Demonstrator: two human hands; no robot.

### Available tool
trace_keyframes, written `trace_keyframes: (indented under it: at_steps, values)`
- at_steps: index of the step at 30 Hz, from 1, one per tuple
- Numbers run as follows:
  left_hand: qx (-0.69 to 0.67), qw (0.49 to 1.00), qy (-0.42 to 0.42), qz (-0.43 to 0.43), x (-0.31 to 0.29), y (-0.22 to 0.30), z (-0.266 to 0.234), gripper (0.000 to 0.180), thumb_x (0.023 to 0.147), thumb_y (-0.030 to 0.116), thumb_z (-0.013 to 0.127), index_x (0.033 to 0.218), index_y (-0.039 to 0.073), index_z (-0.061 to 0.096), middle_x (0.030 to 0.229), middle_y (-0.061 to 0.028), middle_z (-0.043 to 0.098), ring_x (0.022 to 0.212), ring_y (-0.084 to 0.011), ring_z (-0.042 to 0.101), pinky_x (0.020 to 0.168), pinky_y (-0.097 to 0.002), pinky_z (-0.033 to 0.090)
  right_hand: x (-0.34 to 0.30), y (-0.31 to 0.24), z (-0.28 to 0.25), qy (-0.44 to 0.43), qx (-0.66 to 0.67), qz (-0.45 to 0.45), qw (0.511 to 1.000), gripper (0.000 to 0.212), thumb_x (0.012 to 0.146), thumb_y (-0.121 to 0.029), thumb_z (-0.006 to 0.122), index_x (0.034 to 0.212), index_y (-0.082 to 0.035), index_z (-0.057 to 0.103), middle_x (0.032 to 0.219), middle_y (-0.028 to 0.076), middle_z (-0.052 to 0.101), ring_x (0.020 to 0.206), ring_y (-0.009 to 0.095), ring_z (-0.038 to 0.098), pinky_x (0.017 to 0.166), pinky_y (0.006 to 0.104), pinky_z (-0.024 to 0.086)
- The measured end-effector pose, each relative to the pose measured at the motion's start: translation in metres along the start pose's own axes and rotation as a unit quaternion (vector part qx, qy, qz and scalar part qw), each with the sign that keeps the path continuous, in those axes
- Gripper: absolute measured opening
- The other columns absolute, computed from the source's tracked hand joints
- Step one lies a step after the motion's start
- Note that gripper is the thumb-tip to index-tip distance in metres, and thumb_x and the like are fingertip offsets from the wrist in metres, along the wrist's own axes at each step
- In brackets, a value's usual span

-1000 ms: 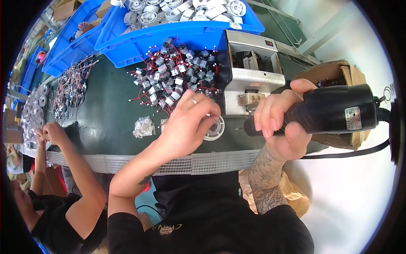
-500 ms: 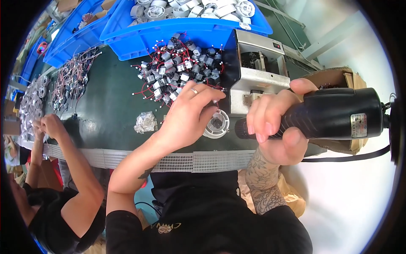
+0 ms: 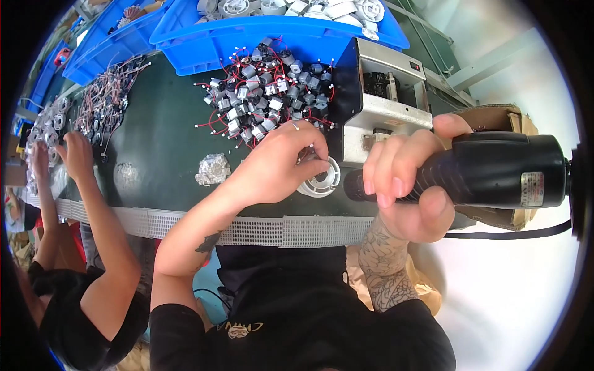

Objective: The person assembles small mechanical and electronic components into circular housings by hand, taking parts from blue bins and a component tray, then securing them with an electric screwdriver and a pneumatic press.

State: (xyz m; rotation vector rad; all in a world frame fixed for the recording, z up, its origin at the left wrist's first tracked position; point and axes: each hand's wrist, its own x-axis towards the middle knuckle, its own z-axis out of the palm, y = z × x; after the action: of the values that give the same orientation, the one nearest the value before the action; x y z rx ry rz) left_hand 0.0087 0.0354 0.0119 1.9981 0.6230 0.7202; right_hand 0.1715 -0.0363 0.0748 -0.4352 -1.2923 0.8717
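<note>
We gripped the tool (image 3: 495, 170) in the right hand (image 3: 405, 176), tip at three o'clock from the housing (image 3: 319, 193). The left hand (image 3: 286, 164) hung narrowly curled over it, contents unclear. We judged this positioning; next called for aligning the tip.

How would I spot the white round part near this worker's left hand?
Find the big blue bin at the top, then the silver machine below its right end. Down and left of that machine, on the green bench, by the person's left hand, sits the white round part. Unlike the white parts heaped in the bin, it lies alone, with something dark inside its rim.
</note>
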Motion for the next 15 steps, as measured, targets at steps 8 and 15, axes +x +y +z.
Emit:
trace_keyframes:
  at_steps: [8, 15]
  values:
    - [0.002, 1.000, -0.002, 0.018, -0.003, -0.002, 0.000, 0.019, 0.079, 0.006, 0.069, 0.096, 0.004, 0.061, 0.088, -0.0101, 0.059, 0.085, -0.0266, 0.056, 0.076, -0.0383, 0.046, -0.001, 0.015, 0.010, 0.039, 0.020, 0.035, 0.998, 0.065, 0.080, -0.016, 0.066, 0.132, 0.004, 0.032, 0.069, 0.006, 0.051, 0.054, 0.015, 0.050, 0.052, 0.0302, 0.044]
    - [0.032, 0.999, -0.006, 0.036, -0.002, 0.001, 0.002, 0.018, 0.078, 0.006, 0.068, 0.095, 0.005, 0.061, 0.088, -0.0110, 0.060, 0.088, -0.0291, 0.056, 0.081, -0.0395, 0.045, -0.002, 0.019, 0.010, 0.057, 0.078, 0.042, 0.994, 0.061, 0.072, 0.002, 0.066, 0.126, 0.007, 0.038, 0.068, 0.008, 0.054, 0.056, 0.016, 0.052, 0.053, 0.0289, 0.045]
